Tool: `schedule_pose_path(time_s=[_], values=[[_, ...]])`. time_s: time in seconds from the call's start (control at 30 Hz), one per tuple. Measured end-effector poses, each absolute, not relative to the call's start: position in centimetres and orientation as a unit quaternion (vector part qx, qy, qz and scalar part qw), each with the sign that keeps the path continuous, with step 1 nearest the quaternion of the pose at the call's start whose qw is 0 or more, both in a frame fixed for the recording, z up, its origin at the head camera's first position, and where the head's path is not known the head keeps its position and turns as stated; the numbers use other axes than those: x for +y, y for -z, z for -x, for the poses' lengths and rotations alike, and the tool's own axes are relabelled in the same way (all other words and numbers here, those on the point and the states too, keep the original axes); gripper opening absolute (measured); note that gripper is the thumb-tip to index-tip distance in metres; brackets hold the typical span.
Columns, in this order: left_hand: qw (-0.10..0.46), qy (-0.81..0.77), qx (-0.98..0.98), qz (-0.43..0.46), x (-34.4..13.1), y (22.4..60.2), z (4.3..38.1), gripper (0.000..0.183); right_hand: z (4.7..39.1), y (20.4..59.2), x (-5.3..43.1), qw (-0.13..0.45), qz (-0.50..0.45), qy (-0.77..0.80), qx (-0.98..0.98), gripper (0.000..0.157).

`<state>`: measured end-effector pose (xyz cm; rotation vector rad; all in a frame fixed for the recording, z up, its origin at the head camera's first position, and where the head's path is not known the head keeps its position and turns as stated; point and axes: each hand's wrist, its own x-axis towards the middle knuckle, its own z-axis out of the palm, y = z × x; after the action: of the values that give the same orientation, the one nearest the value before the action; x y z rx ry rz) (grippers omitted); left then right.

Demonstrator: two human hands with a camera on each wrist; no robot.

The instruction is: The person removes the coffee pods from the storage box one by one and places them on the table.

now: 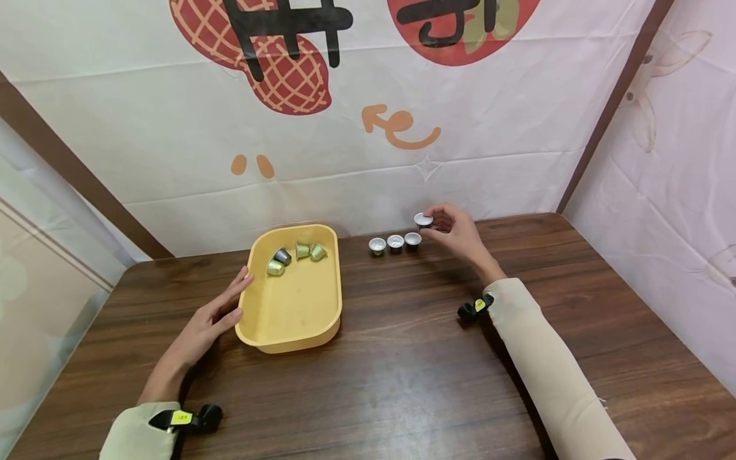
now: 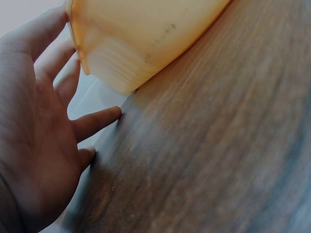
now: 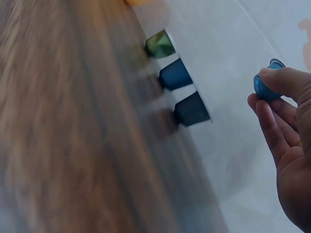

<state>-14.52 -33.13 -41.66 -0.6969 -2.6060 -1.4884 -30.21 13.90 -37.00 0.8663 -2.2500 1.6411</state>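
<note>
My right hand (image 1: 457,235) pinches a blue coffee capsule (image 3: 268,86) between thumb and fingers, foil lid up, just above the table. Beside it, 3 capsules stand in a row with their foil lids up: a green one (image 3: 161,44), a blue one (image 3: 176,75) and a dark one (image 3: 192,109). My left hand (image 1: 208,319) touches the left rim of a yellow tray (image 1: 290,319) with its fingers spread. Inside the tray, several capsules lie near the far end, green ones (image 1: 317,252) and a dark blue-grey one (image 1: 282,256).
The wooden table (image 1: 397,383) ends at a white printed cloth wall (image 1: 345,191) just behind the capsule row. A second cloth wall (image 1: 661,191) rises along the right side. Wrist cameras (image 1: 475,308) are strapped to both sleeves.
</note>
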Motion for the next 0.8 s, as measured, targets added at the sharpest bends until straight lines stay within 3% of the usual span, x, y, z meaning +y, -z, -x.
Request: schedule_pose_path(time_s=[0.4, 0.8], values=[[0.032, 0.483, -0.846, 0.225, -33.1, 41.8, 14.6, 0.058, 33.5, 41.6, 16.0, 0.094, -0.25, -0.544, -0.795, 0.033], [0.031, 0.483, -0.847, 0.222, -33.1, 41.9, 14.6, 0.059, 33.9, 43.5, 16.8, 0.093, -0.221, -0.512, -0.825, 0.03]])
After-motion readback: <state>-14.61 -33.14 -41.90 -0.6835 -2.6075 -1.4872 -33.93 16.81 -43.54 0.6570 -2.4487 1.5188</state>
